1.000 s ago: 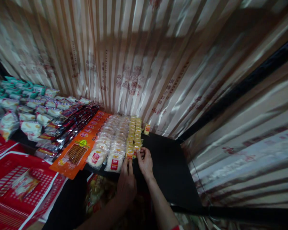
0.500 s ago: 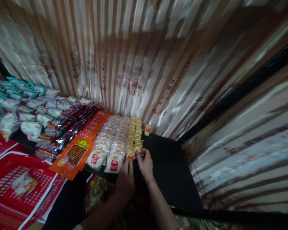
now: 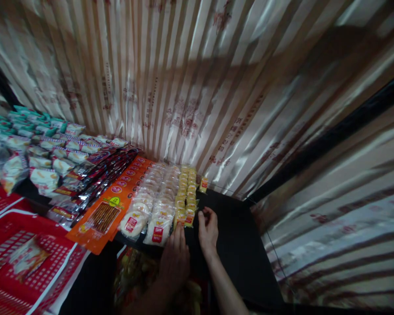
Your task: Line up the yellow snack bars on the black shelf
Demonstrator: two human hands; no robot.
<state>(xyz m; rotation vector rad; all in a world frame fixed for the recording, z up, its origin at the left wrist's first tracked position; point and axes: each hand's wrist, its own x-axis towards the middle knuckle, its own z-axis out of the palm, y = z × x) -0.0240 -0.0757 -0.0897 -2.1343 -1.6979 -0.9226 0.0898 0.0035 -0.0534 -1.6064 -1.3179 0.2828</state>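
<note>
Two rows of small yellow snack packets (image 3: 181, 192) stand on the black shelf (image 3: 233, 236). My left hand (image 3: 176, 256) stretches its fingers up to the front packet of the left yellow row, touching its lower end; it grips nothing that I can see. To the right of the rows, my right hand (image 3: 209, 232) is held just off the front packets, thumb and curled fingers apart with nothing between them. One single yellow packet (image 3: 203, 184) stands apart at the back. Left of the yellow rows are two rows of clear-wrapped white rice crackers (image 3: 157, 227).
Orange packs of stick snacks (image 3: 118, 192), dark shiny packets (image 3: 95, 179) and white snack bags (image 3: 44, 177) fill the shelf leftward. A red basket (image 3: 29, 280) holding one packet stands lower left. A striped curtain (image 3: 184, 87) hangs behind; a dark pole (image 3: 302, 157) slants at right.
My right hand has let go of the front yellow packet and drawn away to the right. My left hand stays at the front of the rows. The view has shifted slightly.
</note>
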